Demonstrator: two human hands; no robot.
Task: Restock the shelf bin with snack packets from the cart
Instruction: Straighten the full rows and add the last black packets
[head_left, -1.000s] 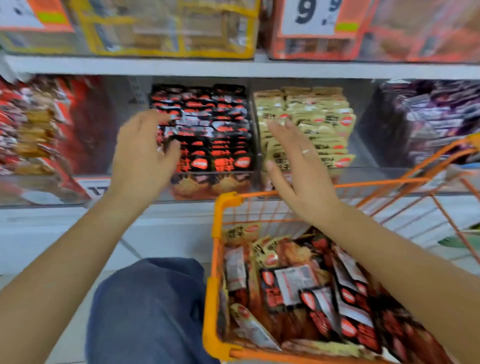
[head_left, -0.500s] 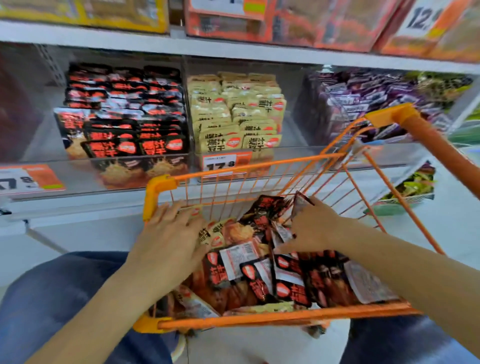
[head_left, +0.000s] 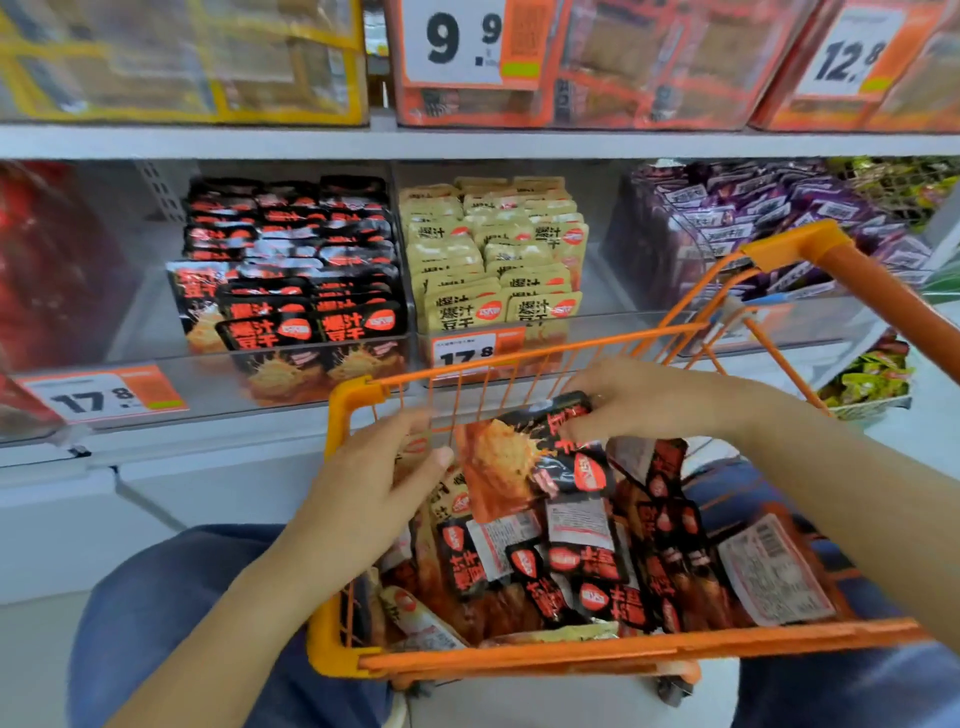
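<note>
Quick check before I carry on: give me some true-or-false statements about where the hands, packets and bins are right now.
1. The right hand grips a black-and-orange packet over the cart. True.
2. The left hand holds a purple packet. False: it holds nothing, fingers loose beside the lifted packet.
3. The black packet bin sits left of the beige packet bin. True.
4. The cart holds no packets. False: many packets lie in it.

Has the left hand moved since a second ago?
Yes. The left hand dropped from the shelf's black packets into the orange cart.
</note>
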